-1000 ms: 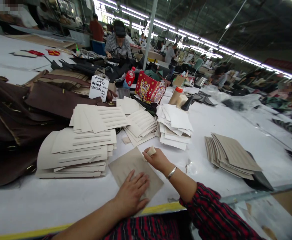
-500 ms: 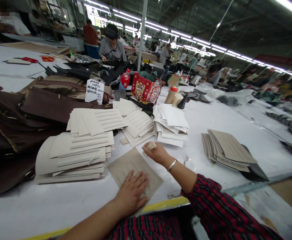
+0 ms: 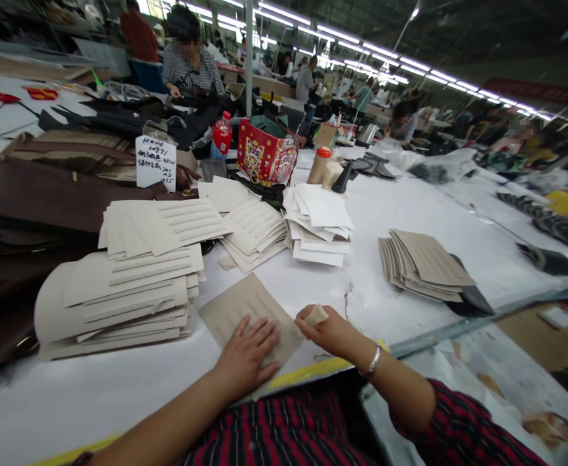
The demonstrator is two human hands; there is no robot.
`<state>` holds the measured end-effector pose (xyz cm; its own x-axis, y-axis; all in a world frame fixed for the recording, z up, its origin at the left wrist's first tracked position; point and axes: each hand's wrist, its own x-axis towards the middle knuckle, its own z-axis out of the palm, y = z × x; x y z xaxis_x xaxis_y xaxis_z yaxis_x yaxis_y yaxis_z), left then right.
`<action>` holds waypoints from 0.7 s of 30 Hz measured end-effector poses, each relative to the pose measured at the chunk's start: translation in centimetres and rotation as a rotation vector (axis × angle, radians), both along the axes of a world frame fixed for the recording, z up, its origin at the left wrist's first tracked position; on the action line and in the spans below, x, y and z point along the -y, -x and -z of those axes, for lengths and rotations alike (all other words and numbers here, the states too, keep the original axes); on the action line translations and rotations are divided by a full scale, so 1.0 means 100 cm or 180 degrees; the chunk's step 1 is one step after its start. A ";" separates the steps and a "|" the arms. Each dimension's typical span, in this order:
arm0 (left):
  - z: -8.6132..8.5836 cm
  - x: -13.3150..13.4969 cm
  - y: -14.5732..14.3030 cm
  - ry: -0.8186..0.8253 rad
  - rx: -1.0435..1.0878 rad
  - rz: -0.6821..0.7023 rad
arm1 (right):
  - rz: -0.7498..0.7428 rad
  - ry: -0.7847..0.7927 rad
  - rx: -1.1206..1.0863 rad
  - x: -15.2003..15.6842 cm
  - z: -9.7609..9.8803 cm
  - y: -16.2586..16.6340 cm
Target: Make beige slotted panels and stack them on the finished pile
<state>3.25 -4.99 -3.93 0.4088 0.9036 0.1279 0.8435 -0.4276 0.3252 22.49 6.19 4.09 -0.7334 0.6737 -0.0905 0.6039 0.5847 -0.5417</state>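
Observation:
My left hand (image 3: 249,351) lies flat with fingers spread on a tan square panel (image 3: 235,301) that has faint raised ridges. The panel rests at a slant near the table's front edge. At its right corner, my right hand (image 3: 329,329) is closed around a small beige piece (image 3: 317,315), whose end sticks up from the fist. Whether this piece is rubber or cloth I cannot tell. Left of the panel stands a tall stack of cream panels (image 3: 133,304), several with ridges. Behind it are more ridged cream panels (image 3: 252,226) and a pile of white sheets (image 3: 320,223).
A stack of tan panels (image 3: 424,262) sits on a black piece at the right. Dark brown leather bags (image 3: 45,200) crowd the left side. Farther back are a handwritten card (image 3: 156,162), a red bottle (image 3: 221,136) and a red patterned box (image 3: 267,155). Several people work beyond.
My right hand has moved from the panel's upper right side down to its right corner, still holding the beige piece. My left hand stays on the panel. The view has shifted slightly.

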 end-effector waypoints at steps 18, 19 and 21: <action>0.008 0.023 0.049 0.0202 -0.0143 -0.0685 | 0.0117 -0.0483 0.0161 0.009 0.009 0.042; 0.009 0.021 0.049 0.0201 -0.0126 -0.0660 | 0.0170 -0.0422 0.0220 0.017 0.006 0.030; 0.010 0.018 0.049 0.0169 -0.0094 -0.0617 | 0.0266 -0.0343 0.0377 0.024 0.003 0.020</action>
<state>-1.65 -6.82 -4.91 0.2295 0.9709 0.0685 0.9178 -0.2393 0.3169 20.47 3.82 3.81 -0.6629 0.7424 -0.0970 0.7088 0.5805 -0.4007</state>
